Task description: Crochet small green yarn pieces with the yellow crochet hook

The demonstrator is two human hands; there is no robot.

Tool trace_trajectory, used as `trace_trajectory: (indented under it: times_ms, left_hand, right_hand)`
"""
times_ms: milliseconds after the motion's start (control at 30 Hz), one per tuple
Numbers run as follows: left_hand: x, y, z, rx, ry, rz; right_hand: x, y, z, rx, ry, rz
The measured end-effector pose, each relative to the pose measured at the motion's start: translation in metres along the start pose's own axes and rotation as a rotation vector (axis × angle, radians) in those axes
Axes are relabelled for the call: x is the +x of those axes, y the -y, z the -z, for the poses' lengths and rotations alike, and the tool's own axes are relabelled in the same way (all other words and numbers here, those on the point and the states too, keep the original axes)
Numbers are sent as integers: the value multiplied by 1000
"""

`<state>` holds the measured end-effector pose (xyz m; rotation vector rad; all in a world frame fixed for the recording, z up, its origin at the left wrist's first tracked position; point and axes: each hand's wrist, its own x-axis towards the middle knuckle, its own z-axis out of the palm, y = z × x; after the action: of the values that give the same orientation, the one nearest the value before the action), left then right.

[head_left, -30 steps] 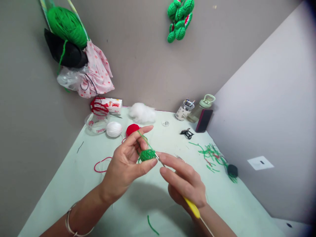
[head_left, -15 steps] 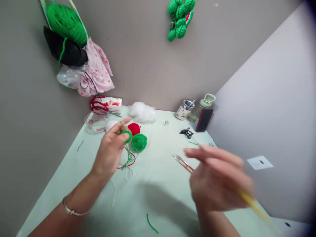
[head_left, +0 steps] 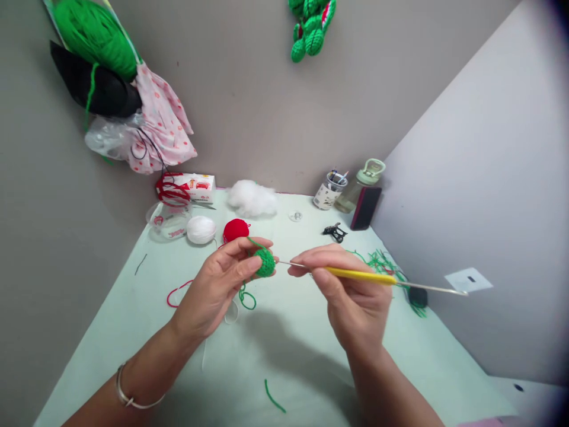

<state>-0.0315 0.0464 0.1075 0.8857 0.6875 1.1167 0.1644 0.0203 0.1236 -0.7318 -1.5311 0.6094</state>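
Observation:
Between the thumb and fingers of my left hand (head_left: 217, 281) is a small round green crochet piece (head_left: 265, 263), with green yarn running over the forefinger. My right hand (head_left: 351, 290) grips a crochet hook (head_left: 362, 275) by its yellow handle, pen-like. The hook's thin metal tip points left and reaches the right edge of the green piece; whether it sits inside a stitch I cannot tell. A loop of green yarn (head_left: 248, 299) hangs below my left hand. The green ball is hidden behind the hands.
Behind my hands lie a red yarn ball (head_left: 235, 230), a white yarn ball (head_left: 201, 230) and white stuffing (head_left: 252, 198). A black claw clip (head_left: 335, 232), phone (head_left: 366, 209), bottle (head_left: 355, 188) and pen cup (head_left: 329, 193) stand right. Green yarn scraps (head_left: 384, 264) lie by the right wall.
My right hand has come left and inward, bringing the hook tip to the green piece. My left hand has shifted right with the piece. The view has turned slightly.

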Motion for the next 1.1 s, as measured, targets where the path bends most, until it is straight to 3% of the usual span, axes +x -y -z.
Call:
trace_trajectory:
  times_ms: [600, 1100]
  left_hand:
    - [-1, 1, 3, 83, 9, -25]
    - [-1, -2, -1, 10, 70, 6]
  right_hand:
    - [-4, -4, -2, -167, 59, 82]
    - [-2, -4, -3, -181, 61, 121]
